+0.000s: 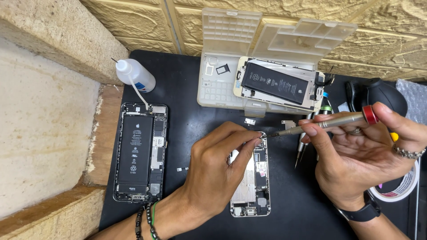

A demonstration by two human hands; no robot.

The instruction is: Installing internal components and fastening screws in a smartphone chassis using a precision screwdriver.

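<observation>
Head view: the left hand (pixel 213 171) comes in from 6 o'clock and rests over an opened phone (pixel 252 184) near the middle of the black mat (pixel 187 89). Its thumb and forefinger are pinched together at the phone's top edge; whether they grip some tiny part I cannot tell. The right hand (pixel 356 158), from 4 o'clock, is closed on a screwdriver (pixel 329 122) with a red cap. The tool lies almost level, its tip pointing towards 9 o'clock and ending just beside the left fingertips (pixel 257 138).

The opened phone lies flat, with no battery, its metal plate and boards showing. At 9 o'clock from it, well apart, lies a second phone (pixel 140 151) with its black battery in place. A squeeze bottle (pixel 135 74) lies at 11 o'clock, its thin spout reaching down to that second phone's top edge. At 12 o'clock stands a clear parts box (pixel 231 31) with its lids up, and a third phone (pixel 278 84) with a battery rests tilted on it. Small metal brackets (pixel 250 121) lie on the mat between the box and the opened phone. More screwdrivers (pixel 302 149) lie partly behind the right hand. A black blower (pixel 384 93) sits at 2 o'clock and a tape roll (pixel 400 186) at 4 o'clock. The surface is ringed by stone blocks.
</observation>
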